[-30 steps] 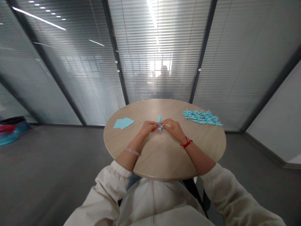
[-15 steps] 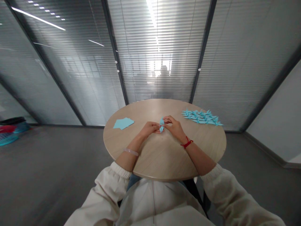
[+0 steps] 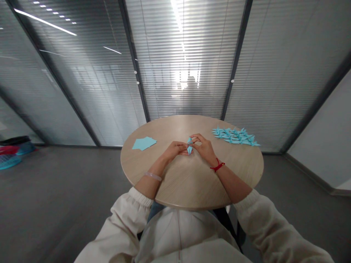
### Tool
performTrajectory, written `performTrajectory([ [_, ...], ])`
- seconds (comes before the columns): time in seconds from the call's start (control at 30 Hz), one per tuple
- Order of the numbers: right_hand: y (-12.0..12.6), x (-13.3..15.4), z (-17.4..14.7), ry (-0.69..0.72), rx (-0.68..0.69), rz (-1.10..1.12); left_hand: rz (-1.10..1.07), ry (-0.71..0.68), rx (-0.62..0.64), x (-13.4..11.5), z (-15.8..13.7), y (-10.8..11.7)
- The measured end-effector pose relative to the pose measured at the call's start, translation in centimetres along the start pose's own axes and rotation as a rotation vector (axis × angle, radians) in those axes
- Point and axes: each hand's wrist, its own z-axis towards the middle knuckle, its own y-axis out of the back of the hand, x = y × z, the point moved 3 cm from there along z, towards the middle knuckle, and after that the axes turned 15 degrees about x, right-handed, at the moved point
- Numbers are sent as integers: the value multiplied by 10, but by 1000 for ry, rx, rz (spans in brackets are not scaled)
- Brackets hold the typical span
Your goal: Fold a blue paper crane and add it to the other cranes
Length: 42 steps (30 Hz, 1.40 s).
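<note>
Tabletop (image 3: 192,179) under half-hidden folded paper (image 3: 189,150)

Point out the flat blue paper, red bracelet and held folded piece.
Flat blue paper (image 3: 144,143), head view, upper face.
Red bracelet (image 3: 218,167), head view, the band.
Held folded piece (image 3: 189,150), head view, its near end.

Narrow, pointed, folded blue paper (image 3: 189,150)

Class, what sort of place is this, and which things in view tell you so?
Probably an office or meeting room: wide blinds between dark frames, a round wood-toned table and a plain grey floor suggest it.
</note>
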Motion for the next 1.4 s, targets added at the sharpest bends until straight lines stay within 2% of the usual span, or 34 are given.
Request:
performTrajectory([
  [0.3, 1, 2, 0, 115, 93, -223, -129, -55, -77, 0, 2, 5],
  [0.53, -10, 1, 1, 160, 165, -298, -171, -113, -110, -2, 0, 3],
  [0.7, -12, 7, -1, 159, 107, -249, -189, -152, -76, -2, 2, 1],
  [0.93, 0, 1, -2, 61, -108, -108, -25, -166, -113, -8, 0, -3],
  [1.1, 2, -9, 0, 56, -142, -145, 96, -152, -144, -11, -2, -5],
  [1.4, 3, -9, 2, 134, -128, -214, 127, -140, -177, -9, 1, -2],
])
